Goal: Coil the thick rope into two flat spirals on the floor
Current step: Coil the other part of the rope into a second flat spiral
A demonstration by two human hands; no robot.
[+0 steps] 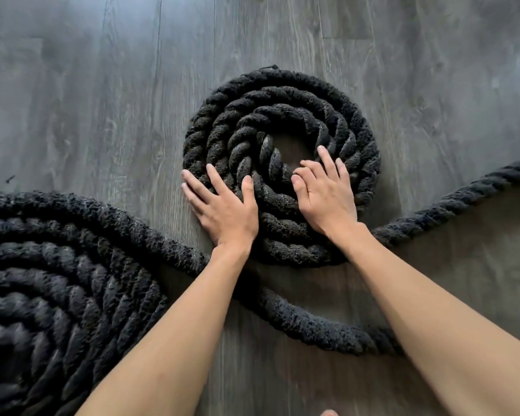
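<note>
Small rope spiral (282,82) is being pressed on the floor (102,85), centre frame. Left hand (222,211) is being laid flat, fingers straight, at its 7 o'clock edge. Right hand (324,196), fingers bent, is being rested on the 5 o'clock inner turns; grip can't be told. Bigger spiral (57,280) is being seen at 8 o'clock.

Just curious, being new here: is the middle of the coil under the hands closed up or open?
Open: bare floor shows inside the innermost turn of the coil.
</note>
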